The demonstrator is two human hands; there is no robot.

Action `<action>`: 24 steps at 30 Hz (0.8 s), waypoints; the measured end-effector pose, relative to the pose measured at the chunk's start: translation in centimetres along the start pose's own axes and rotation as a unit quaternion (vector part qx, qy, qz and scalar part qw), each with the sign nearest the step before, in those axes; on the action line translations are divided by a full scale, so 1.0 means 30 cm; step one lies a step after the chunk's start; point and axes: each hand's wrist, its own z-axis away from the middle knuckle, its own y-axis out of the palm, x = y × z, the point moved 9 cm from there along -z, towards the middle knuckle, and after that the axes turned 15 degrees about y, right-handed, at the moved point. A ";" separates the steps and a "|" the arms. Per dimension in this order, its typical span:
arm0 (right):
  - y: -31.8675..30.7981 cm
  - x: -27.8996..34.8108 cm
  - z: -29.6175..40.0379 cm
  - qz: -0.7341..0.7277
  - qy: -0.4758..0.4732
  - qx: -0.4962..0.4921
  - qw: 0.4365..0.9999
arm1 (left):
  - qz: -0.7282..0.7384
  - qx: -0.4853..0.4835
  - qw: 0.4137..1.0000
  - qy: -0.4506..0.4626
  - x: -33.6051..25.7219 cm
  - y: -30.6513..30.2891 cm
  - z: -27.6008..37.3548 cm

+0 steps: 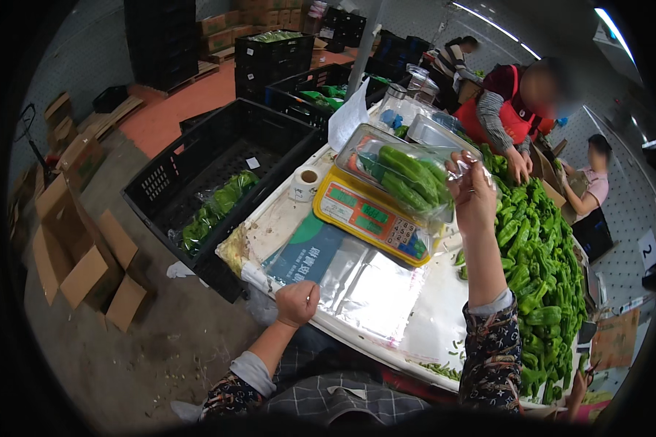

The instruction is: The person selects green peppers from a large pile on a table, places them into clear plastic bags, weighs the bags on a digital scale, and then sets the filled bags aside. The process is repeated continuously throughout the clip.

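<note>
My right hand [474, 188] grips the top of a clear plastic bag of green peppers [410, 177]. The bag is over the metal tray of a yellow digital scale [372, 218]; whether it rests on the tray I cannot tell. Closed into a fist, my left hand [298, 304] is at the near table edge, with nothing visible in it. Beside it lies a stack of flat clear plastic bags [369, 292] and a printed blue-green sheet [306, 251]. A large heap of green peppers [536, 273] covers the right side of the white table [437, 317].
A black plastic crate [224, 142] with bagged greens [218, 207] adjoins the table's left side. A label roll [307, 183] stands by the scale. Opened cardboard boxes [82, 257] are on the floor. Across the heap, a person in a red apron [486, 114] reaches into the peppers.
</note>
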 end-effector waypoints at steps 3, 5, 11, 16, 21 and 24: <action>0.013 0.087 0.105 0.001 -0.049 -0.017 0.999 | -0.003 0.019 1.000 -0.022 0.015 0.007 0.004; 0.041 0.089 0.186 0.016 -0.026 -0.022 0.999 | 0.003 0.038 0.998 -0.051 0.024 0.017 0.003; 0.046 -0.105 0.369 0.082 0.054 0.004 0.995 | 0.617 0.117 0.600 -0.495 -0.115 0.307 0.158; 0.182 -0.230 0.529 0.077 0.064 0.085 0.991 | 0.745 -0.072 0.495 -0.442 -0.095 0.266 0.041; 0.222 -0.428 0.609 0.078 0.134 0.123 0.980 | 0.658 -0.125 0.591 -0.450 0.070 0.198 -0.001; 0.244 -0.524 0.687 0.302 0.216 0.208 0.905 | 0.559 -0.151 0.664 -0.473 0.125 0.107 0.052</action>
